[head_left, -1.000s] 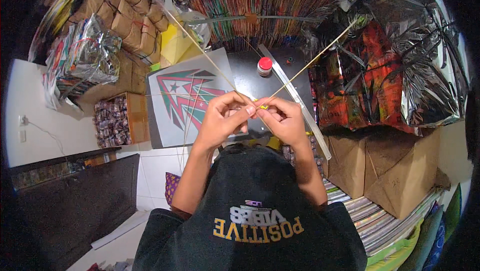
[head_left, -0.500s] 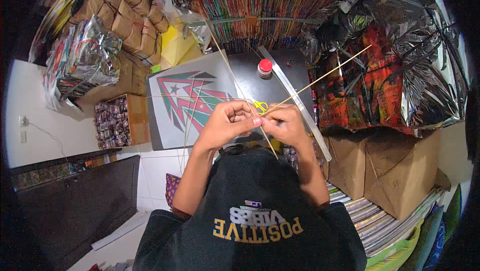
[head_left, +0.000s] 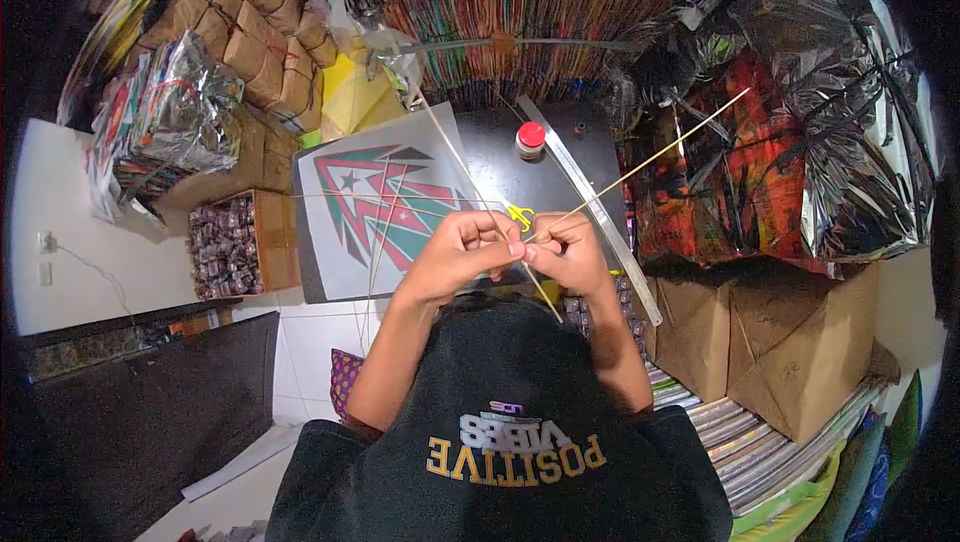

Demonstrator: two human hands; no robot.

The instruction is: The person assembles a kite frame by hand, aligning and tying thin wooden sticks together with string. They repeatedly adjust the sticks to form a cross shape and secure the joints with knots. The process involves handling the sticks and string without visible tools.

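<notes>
Above the near edge of the table, my left hand (head_left: 456, 260) and my right hand (head_left: 570, 254) meet with thumbs and fingertips pinched together. They grip two thin wooden sticks where these cross. One long stick (head_left: 447, 137) slants from the upper left down through my left fingers toward my shirt. The other stick (head_left: 672, 142) runs from my right fingers out to the upper right. My fingers cover the crossing point, so any thread there cannot be made out. Just beyond my fingertips lie yellow-handled scissors (head_left: 520, 216).
A pale sheet (head_left: 322, 267) with a red, green and black design lies at left on the dark table (head_left: 480, 127), several thin sticks (head_left: 378, 232) across it. A red-capped bottle (head_left: 531, 138) and a metal ruler (head_left: 600, 210) are at right. Foil-wrapped bundles (head_left: 760, 162) crowd the far right.
Both hands have shifted very slightly toward me and to the right, the crossed sticks moving with them. My grip stays closed.
</notes>
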